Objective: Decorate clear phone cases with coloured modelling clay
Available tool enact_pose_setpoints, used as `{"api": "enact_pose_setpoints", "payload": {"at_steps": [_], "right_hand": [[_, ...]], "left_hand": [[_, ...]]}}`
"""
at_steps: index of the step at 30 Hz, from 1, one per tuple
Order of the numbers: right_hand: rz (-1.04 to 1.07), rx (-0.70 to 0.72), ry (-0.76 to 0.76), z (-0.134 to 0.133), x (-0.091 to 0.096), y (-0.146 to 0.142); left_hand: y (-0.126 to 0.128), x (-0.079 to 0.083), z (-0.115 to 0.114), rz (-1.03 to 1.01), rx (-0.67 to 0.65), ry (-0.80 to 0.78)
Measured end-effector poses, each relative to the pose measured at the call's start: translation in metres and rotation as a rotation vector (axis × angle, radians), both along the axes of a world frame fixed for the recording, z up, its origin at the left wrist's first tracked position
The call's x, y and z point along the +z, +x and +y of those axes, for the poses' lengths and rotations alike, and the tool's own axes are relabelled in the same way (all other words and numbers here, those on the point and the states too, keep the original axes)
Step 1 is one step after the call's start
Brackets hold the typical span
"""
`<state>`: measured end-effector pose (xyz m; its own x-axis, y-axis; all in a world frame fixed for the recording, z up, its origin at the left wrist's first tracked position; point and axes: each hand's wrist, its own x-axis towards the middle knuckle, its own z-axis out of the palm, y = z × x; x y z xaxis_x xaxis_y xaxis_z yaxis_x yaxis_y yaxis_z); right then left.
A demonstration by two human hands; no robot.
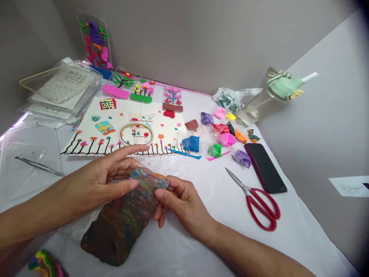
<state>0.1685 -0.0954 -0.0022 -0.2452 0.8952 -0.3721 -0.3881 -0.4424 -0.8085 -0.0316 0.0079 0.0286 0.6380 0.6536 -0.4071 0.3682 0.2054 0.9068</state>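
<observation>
A slab of marbled modelling clay [121,223], mostly dark brown with blue, green and orange streaks near its upper end, is tilted between my hands. It seems to lie on a clear plastic piece, whose edge shows at the top. My left hand [115,175] grips the upper left side, thumb on the clay, index finger stretched out above, other fingers curled behind. At the upper right corner, my right hand [177,196] pinches the edge with its thumb on top and fingers underneath. A multicoloured clay lump [46,263] lies at the lower left.
Red-handled scissors [259,204] and a phone [265,167] lie at right. Several bagged clay pieces [190,144] sit behind, near a bottle [262,102]. A tape roll [122,134] rests on a decorated sheet [115,111]. Tweezers [40,166] and stacked plastic cases [62,86] are at left.
</observation>
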Motion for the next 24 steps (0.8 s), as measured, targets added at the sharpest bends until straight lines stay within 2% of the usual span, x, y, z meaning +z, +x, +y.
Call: {"api": "enact_pose_setpoints", "payload": {"at_steps": [5, 9, 18, 22, 24], "right_hand": [[-0.007, -0.013, 0.007, 0.0, -0.001, 0.002], [0.001, -0.014, 0.012, 0.0, 0.0, 0.002], [-0.009, -0.018, 0.01, 0.0, -0.001, 0.0], [0.006, -0.037, 0.01, 0.0, -0.001, 0.001], [0.02, -0.037, 0.008, 0.001, -0.001, 0.001]], "left_hand": [[0.013, 0.009, -0.009, 0.063, 0.147, 0.104], [0.013, 0.01, -0.011, 0.066, 0.182, 0.172], [0.005, 0.008, -0.003, 0.12, 0.04, 0.245], [0.004, 0.009, -0.002, 0.18, 0.091, 0.346], [0.006, 0.005, -0.002, 0.113, 0.106, 0.309]]}}
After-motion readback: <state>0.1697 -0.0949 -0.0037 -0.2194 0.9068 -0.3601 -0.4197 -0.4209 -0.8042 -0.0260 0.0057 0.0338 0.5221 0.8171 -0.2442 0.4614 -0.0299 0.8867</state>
